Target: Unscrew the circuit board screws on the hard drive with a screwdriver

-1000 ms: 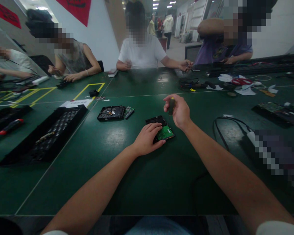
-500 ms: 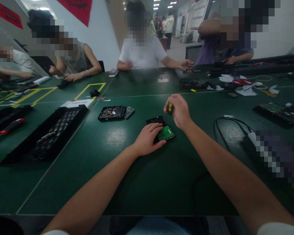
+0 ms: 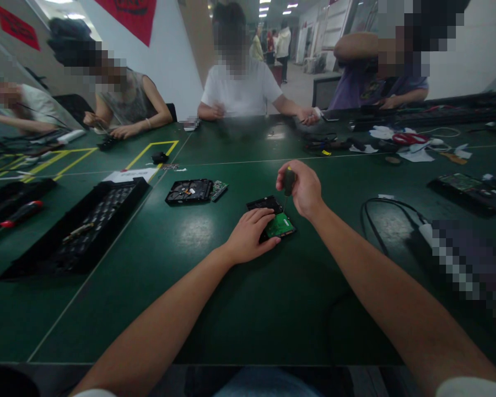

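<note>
A black hard drive (image 3: 265,204) with a green circuit board (image 3: 281,225) on top lies on the green table (image 3: 240,309) in front of me. My left hand (image 3: 248,235) rests on its near left side, fingers curled over the edge, pressing it down. My right hand (image 3: 301,187) is closed around the dark, yellow-tipped handle of a screwdriver (image 3: 289,181), held upright with its thin shaft pointing down at the circuit board.
A second opened hard drive (image 3: 189,191) with a loose board lies to the left. A long black tray (image 3: 76,229) and a red-handled tool (image 3: 20,213) sit further left. A black cable (image 3: 386,207) loops on the right. Several people work along the table's far side.
My right hand has turned the screwdriver handle slightly in place over the board. My left hand has stayed on the drive.
</note>
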Action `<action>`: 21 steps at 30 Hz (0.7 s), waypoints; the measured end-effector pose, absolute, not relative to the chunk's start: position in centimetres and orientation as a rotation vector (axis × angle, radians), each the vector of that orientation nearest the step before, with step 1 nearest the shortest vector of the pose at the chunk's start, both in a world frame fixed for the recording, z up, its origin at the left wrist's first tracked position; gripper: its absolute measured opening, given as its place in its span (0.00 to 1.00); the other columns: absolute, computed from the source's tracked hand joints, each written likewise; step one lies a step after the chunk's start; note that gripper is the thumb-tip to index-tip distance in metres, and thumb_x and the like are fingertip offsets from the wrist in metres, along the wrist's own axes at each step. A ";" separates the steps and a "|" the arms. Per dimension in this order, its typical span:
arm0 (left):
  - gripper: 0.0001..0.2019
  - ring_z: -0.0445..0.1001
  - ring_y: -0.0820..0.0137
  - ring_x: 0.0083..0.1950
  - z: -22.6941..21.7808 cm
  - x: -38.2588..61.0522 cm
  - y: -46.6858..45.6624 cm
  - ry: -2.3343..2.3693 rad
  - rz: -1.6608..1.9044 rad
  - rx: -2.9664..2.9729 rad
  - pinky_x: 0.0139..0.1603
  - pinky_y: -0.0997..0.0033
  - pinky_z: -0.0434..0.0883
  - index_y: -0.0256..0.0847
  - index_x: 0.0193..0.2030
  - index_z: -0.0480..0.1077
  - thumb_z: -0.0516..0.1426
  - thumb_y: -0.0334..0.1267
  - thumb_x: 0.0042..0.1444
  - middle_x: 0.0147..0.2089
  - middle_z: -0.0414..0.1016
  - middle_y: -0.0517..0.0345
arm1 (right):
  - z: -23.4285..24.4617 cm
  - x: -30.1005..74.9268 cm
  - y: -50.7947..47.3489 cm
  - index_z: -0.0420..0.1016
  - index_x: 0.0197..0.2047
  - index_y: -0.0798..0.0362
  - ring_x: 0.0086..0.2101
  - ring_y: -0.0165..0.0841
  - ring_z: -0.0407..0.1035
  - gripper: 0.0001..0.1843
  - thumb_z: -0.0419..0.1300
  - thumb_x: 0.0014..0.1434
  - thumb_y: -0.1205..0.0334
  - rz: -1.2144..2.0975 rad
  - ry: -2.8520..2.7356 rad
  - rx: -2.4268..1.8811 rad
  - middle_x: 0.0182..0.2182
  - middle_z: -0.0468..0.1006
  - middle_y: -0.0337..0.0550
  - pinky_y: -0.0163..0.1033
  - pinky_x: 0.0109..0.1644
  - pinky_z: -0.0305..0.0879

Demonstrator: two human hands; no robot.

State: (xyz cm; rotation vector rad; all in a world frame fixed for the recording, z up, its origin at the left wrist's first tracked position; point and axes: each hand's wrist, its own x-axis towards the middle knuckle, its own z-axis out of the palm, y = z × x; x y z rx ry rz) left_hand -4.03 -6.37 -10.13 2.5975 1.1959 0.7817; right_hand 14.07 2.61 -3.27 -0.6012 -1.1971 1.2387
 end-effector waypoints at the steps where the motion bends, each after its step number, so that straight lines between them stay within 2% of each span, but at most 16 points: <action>1: 0.31 0.67 0.50 0.73 -10.1 -4.0 -6.4 1.199 0.779 2.601 0.73 0.42 0.66 0.42 0.70 0.65 0.62 0.53 0.65 0.71 0.69 0.44 | -3.2 14.1 2.6 0.76 0.32 0.49 0.25 0.30 0.71 0.16 0.60 0.65 0.47 1.232 -1.196 -0.594 0.26 0.74 0.37 0.36 0.30 0.69; 4: 0.31 0.68 0.51 0.72 -10.0 -4.0 -6.4 1.202 0.777 2.601 0.73 0.42 0.66 0.41 0.70 0.65 0.62 0.53 0.65 0.71 0.70 0.43 | -3.2 14.0 2.7 0.74 0.33 0.48 0.24 0.29 0.70 0.14 0.61 0.64 0.48 1.206 -1.170 -0.579 0.26 0.73 0.35 0.36 0.28 0.67; 11: 0.30 0.67 0.50 0.73 -9.8 -3.9 -6.5 1.198 0.774 2.593 0.74 0.41 0.66 0.43 0.70 0.66 0.62 0.51 0.65 0.71 0.70 0.44 | -3.4 14.0 2.8 0.71 0.31 0.47 0.22 0.31 0.68 0.20 0.58 0.66 0.40 1.213 -1.177 -0.598 0.21 0.69 0.34 0.38 0.28 0.67; 15: 0.30 0.67 0.50 0.73 -9.9 -3.9 -6.5 1.195 0.782 2.597 0.74 0.41 0.65 0.43 0.70 0.66 0.62 0.52 0.65 0.71 0.70 0.43 | -3.5 13.8 2.9 0.68 0.33 0.46 0.23 0.31 0.68 0.22 0.59 0.65 0.37 1.248 -1.155 -0.566 0.22 0.69 0.33 0.38 0.29 0.68; 21: 0.30 0.68 0.51 0.72 -9.9 -3.9 -6.5 1.197 0.787 2.599 0.74 0.43 0.66 0.41 0.69 0.66 0.62 0.52 0.65 0.71 0.70 0.43 | -3.5 13.7 2.6 0.65 0.37 0.45 0.24 0.31 0.69 0.13 0.63 0.63 0.49 1.214 -1.146 -0.547 0.24 0.72 0.31 0.37 0.29 0.66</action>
